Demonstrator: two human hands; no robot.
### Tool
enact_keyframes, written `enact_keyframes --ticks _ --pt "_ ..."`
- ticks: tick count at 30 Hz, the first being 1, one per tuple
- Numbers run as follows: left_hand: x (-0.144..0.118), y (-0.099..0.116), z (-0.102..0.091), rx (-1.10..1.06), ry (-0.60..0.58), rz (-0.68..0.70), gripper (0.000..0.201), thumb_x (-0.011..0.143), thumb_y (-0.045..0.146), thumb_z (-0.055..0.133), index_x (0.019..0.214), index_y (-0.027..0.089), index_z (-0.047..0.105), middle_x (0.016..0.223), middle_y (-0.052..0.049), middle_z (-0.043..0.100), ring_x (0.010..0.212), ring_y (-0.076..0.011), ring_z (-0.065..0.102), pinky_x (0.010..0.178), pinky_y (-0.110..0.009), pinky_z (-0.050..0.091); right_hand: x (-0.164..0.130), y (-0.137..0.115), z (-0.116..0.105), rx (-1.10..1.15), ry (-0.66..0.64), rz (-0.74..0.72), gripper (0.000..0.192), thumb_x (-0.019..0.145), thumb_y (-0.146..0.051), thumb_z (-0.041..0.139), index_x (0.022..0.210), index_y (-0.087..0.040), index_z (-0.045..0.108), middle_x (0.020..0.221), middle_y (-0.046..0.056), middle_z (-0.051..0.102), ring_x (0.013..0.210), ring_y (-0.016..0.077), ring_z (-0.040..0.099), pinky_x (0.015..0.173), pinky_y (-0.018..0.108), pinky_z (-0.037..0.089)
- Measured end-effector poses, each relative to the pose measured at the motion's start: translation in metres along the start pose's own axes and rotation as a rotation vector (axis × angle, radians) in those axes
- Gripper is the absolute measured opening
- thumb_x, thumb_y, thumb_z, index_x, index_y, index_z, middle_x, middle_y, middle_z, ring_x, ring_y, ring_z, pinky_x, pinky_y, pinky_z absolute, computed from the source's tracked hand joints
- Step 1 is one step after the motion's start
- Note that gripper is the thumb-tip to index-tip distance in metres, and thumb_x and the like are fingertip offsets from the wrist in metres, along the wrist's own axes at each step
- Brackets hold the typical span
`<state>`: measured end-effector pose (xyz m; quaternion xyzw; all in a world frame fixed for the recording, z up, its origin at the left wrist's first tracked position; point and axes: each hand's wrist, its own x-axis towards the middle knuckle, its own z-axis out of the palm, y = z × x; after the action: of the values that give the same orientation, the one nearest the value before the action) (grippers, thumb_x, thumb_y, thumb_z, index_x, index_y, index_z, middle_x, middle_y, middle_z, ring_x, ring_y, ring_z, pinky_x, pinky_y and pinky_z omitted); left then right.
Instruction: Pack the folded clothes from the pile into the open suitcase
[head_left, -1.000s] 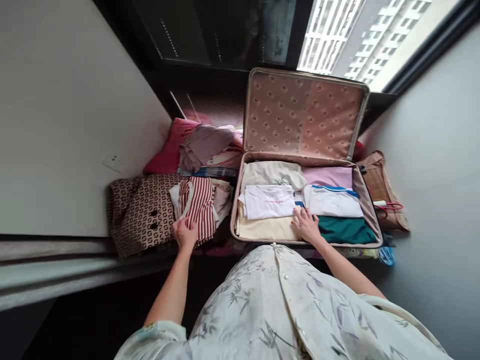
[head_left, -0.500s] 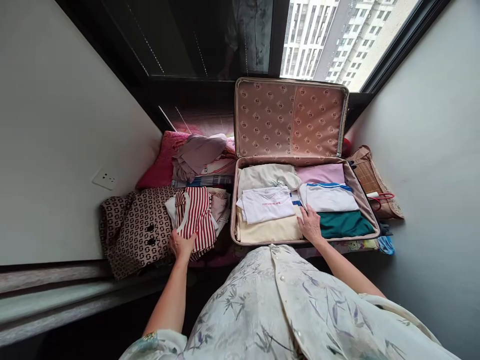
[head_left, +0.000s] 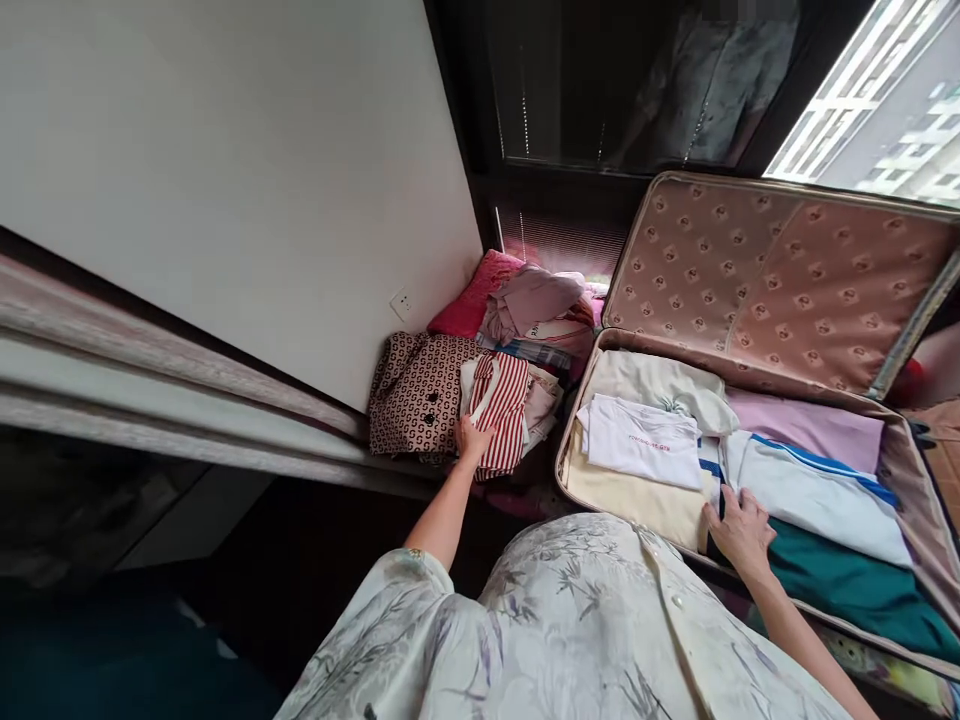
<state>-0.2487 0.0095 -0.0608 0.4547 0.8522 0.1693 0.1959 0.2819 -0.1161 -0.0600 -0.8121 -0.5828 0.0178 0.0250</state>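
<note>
My left hand (head_left: 472, 439) rests on the near edge of a folded red-and-white striped garment (head_left: 501, 407), fingers curled onto it. That garment tops a pile of clothes left of an open suitcase (head_left: 577, 420). My right hand (head_left: 740, 527) lies flat inside the suitcase, fingers spread on folded clothes between a cream garment (head_left: 637, 498) and a dark green one (head_left: 840, 580). A white T-shirt with small red lettering (head_left: 645, 440), a white top with blue trim (head_left: 810, 490) and a lilac garment (head_left: 810, 425) also lie in the case.
A brown patterned garment with black buttons (head_left: 416, 390) lies left of the striped one. A pink cushion (head_left: 476, 297) and loose clothes (head_left: 536, 305) sit behind. The lid (head_left: 765, 280) stands open against a window. A white wall with a socket (head_left: 403, 303) runs on the left.
The view has swung left, shifting the suitcase to the right of the frame. Both hands stay on the same things: left on the striped garment, right on the clothes in the case.
</note>
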Motion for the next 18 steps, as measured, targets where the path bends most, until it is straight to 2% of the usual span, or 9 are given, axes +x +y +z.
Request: enact_keyframes --ticks 3,5,7,9,13,15,18 --pt "0.0 -0.001 -0.004 -0.075 -0.073 -0.13 0.034 0.088 0.028 0.069 0.118 0.012 0.068 0.113 -0.018 0.074 0.108 -0.0285 0.071 0.092 -0.037 0.053 0.013 -0.018 -0.013 0.079 0.053 -0.058 0.057 0.095 -0.044 0.037 0.134 -0.012 0.064 0.142 0.025 0.055 0.129 0.0443 0.051 0.096 0.064 0.047" --pt "0.001 -0.003 -0.007 -0.098 -0.095 -0.126 0.022 0.092 0.026 0.063 0.109 0.013 0.071 0.102 -0.015 0.076 0.097 -0.0258 0.073 0.086 -0.034 0.053 0.026 -0.038 -0.024 0.185 0.086 -0.167 0.054 0.095 -0.042 0.038 0.134 -0.014 0.062 0.137 0.024 0.059 0.129 0.0414 0.053 0.1 0.062 0.047" --pt "0.0 -0.005 -0.009 -0.115 -0.094 -0.112 0.019 0.095 0.027 0.06 0.104 0.015 0.072 0.099 -0.012 0.076 0.093 -0.0237 0.073 0.084 -0.031 0.053 0.038 -0.068 -0.035 0.306 0.093 -0.303 0.052 0.094 -0.039 0.041 0.136 -0.015 0.06 0.133 0.023 0.061 0.128 0.0375 0.055 0.105 0.057 0.047" --pt "-0.004 -0.009 -0.01 -0.122 -0.069 -0.103 0.02 0.096 0.027 0.058 0.106 0.017 0.071 0.101 -0.011 0.076 0.096 -0.0233 0.072 0.088 -0.032 0.052 0.048 -0.104 -0.044 0.424 0.067 -0.414 0.05 0.095 -0.039 0.042 0.137 -0.017 0.059 0.133 0.02 0.061 0.122 0.0337 0.06 0.104 0.052 0.05" --pt "-0.018 -0.018 -0.006 -0.111 0.005 -0.145 0.027 0.091 0.026 0.062 0.116 0.015 0.067 0.114 -0.015 0.071 0.116 -0.0273 0.066 0.101 -0.037 0.048 0.062 -0.184 -0.051 0.594 -0.063 -0.612 0.045 0.098 -0.035 0.043 0.136 -0.02 0.059 0.132 0.017 0.062 0.093 0.0235 0.07 0.084 0.041 0.058" --pt "-0.024 -0.021 -0.003 -0.103 0.029 -0.178 0.037 0.088 0.03 0.069 0.12 0.014 0.065 0.123 -0.018 0.067 0.124 -0.03 0.062 0.106 -0.04 0.046 0.075 -0.222 -0.049 0.622 -0.155 -0.716 0.043 0.096 -0.031 0.045 0.135 -0.02 0.06 0.131 0.015 0.063 0.089 0.0206 0.071 0.083 0.038 0.058" --pt "-0.029 -0.023 -0.002 -0.1 0.015 -0.218 0.049 0.086 0.037 0.074 0.126 0.013 0.062 0.13 -0.021 0.064 0.126 -0.0321 0.061 0.107 -0.042 0.045 0.103 -0.277 -0.04 0.642 -0.358 -0.672 0.043 0.089 -0.025 0.054 0.13 -0.02 0.065 0.123 0.013 0.068 0.087 0.0193 0.07 0.088 0.037 0.057"
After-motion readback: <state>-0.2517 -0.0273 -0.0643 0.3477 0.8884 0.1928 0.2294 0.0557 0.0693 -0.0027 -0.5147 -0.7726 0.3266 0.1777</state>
